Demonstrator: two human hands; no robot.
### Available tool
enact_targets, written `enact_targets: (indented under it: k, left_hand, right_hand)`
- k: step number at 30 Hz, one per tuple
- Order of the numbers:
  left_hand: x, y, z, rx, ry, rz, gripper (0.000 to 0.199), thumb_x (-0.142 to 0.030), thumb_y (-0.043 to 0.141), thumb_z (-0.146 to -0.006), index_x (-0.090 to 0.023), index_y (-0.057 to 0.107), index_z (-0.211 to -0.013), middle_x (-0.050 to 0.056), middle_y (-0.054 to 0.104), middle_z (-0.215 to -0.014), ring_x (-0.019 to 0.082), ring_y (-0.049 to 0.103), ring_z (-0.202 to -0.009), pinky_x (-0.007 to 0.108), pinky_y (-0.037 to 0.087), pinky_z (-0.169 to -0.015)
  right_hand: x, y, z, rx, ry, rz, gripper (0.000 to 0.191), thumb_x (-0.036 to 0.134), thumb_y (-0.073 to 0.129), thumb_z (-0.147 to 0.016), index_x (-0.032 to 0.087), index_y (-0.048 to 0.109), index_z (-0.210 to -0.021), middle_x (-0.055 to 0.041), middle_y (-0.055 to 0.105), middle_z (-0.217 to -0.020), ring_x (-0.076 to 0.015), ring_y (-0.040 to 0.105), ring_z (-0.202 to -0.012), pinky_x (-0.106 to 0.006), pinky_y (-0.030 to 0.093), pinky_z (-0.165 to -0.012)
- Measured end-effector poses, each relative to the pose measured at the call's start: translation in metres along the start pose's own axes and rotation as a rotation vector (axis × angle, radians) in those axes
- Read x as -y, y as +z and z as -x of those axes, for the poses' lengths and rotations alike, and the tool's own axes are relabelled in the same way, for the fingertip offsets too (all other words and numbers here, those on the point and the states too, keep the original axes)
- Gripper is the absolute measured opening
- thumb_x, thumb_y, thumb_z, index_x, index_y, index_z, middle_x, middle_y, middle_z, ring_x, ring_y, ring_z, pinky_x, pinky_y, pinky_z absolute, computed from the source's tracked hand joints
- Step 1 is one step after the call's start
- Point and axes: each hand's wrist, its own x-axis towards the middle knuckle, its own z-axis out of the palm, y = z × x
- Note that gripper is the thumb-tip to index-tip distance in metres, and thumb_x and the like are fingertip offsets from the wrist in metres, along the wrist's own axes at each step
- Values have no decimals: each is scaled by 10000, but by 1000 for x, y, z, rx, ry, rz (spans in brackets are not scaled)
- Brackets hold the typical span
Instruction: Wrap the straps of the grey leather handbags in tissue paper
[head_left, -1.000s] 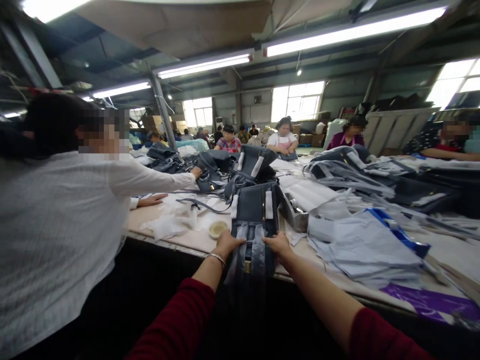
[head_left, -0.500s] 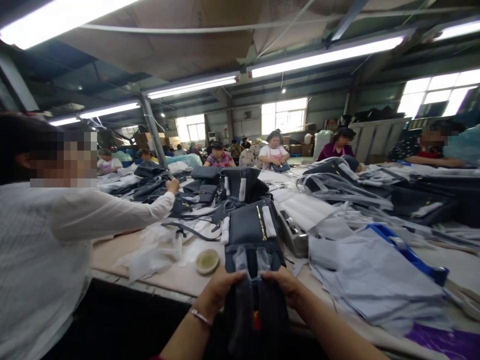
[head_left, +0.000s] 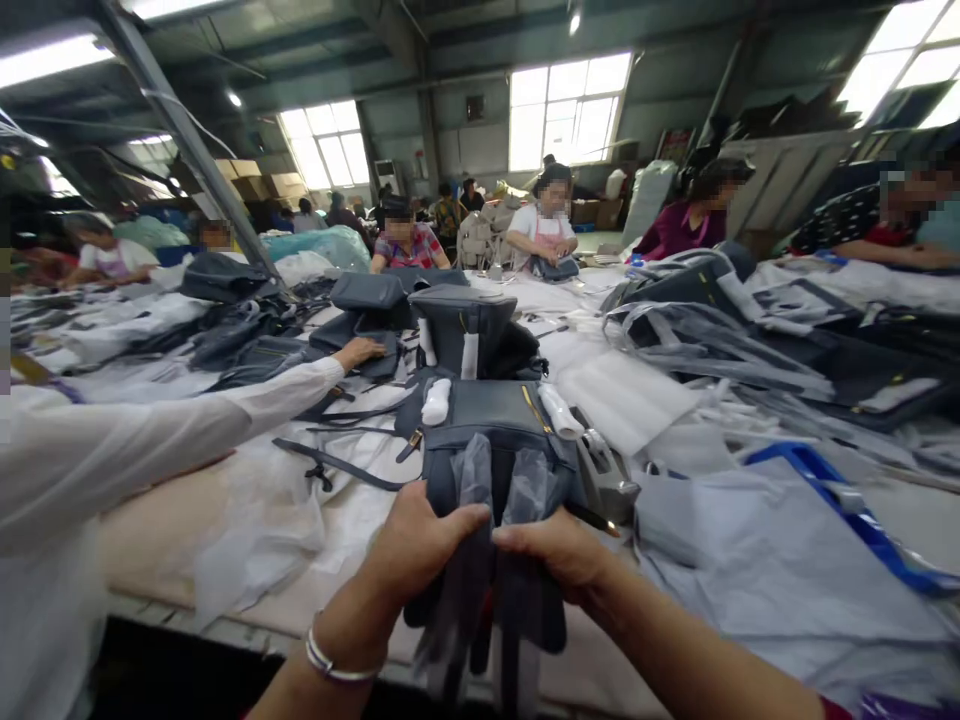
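Observation:
A dark blue-grey leather bag [head_left: 491, 408] lies in front of me on the table, with a gold zipper and white wrapping on its upper part. Clear plastic covers its two straps. My left hand [head_left: 420, 535] grips the bag's left side, thumb over the left strap. On the right side my right hand [head_left: 559, 548] holds it the same way, thumb pressed on the right strap. The fingers beneath the bag are hidden. Just beyond stands another dark bag [head_left: 487, 310] with white-wrapped parts.
At left, a co-worker's white sleeve [head_left: 172, 430] reaches across to dark bags. White sheets [head_left: 787, 550], a blue tape dispenser [head_left: 847, 510] and a grey metal object [head_left: 604, 475] lie to the right. People sit around the far side of the table.
The view has tilted down and moved closer over the table. The bag in my hands now lies flatter, its lower end more visible. The co-worker's hand has reached farther onto a dark bag.

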Motion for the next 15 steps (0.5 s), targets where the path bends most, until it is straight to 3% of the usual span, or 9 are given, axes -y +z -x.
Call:
enact_targets:
  k: [4,8,11,15]
  left_hand:
    - [-78,-5,-4,9,130,-128,286,-393,730,-724,-173,754,-904,56,776,-876,269,722,-841,345,577,-787]
    - [-127,2,-18,-24,161,-119,370,-510,726,-709,-172,756,-856,55,774,-790,283,725,-743,320,583,-638]
    - [-161,26,-37,74,181,-100,369,-551,720,-694,-188,738,-760,31,749,-670,263,704,-631,283,548,-519]
    - [-223,80,-62,220,332,-149,375,-539,679,-748,-167,721,-738,26,722,-611,239,677,-578,271,531,-519]
  right_hand:
    - [61,29,13,-90,-185,5,513,276,892,-529,176,709,-998,-64,767,-940,-284,725,-874,-474,551,-893]
    - [125,36,30,-142,-384,67,516,290,900,-535,201,712,-1007,-55,759,-1010,-303,691,-1017,-477,508,-981]
    - [162,14,41,-235,-514,51,507,278,898,-553,188,709,-1015,-51,765,-938,-304,681,-1041,-469,510,-979]
    - [204,-36,61,-318,-615,-57,516,248,891,-569,155,701,-1040,-53,767,-883,-292,708,-962,-456,543,-925]
